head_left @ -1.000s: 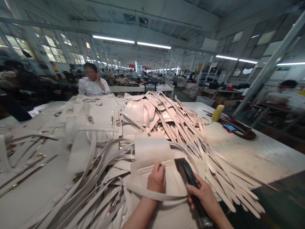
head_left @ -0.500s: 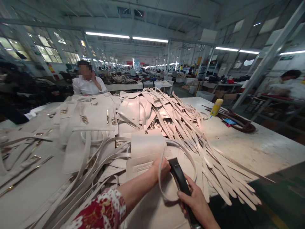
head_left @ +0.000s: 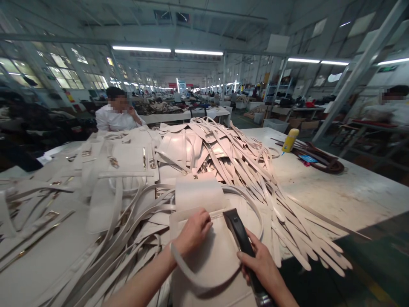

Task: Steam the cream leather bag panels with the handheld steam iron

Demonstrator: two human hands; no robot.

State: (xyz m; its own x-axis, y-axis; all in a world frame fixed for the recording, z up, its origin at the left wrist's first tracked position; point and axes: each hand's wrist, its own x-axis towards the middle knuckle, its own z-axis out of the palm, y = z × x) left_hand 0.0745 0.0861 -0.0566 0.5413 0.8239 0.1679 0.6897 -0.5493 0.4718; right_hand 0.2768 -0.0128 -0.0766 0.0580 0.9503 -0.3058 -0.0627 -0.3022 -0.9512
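One worktable (head_left: 345,196): white, scuffed flat top, bare from 1 to 3 o'clock and buried elsewhere.
Heap of cream leather straps and panels (head_left: 223,157): smooth, matte strips and stiff bag fronts with small gold fittings, fanned from 9 to 2 o'clock. Neither hand touches it, and which pieces are finished cannot be told.
Person in a white shirt (head_left: 115,119): seated at 11 o'clock, beyond the heap.
Cream flat leather bag body (head_left: 211,260): at 6 o'clock, the single piece under the hands, so the work looks to be at its top edge. Its flap (head_left: 198,194) stands up at 12 o'clock, and a narrow cream strap (head_left: 188,270) loops across its face.
Coil of dark brown straps (head_left: 322,160): glossy, at 2 o'clock.
Black wedge-nosed tool (head_left: 236,230): hard, with its nose on the bag's top edge.
Right hand (head_left: 258,266): wrapped around the tool's handle at 5 o'clock.
Left hand (head_left: 193,232): fingers curled over the top edge, holding it down just beside the nose.
Yellow plastic bottle (head_left: 290,140): upright, near the coil.
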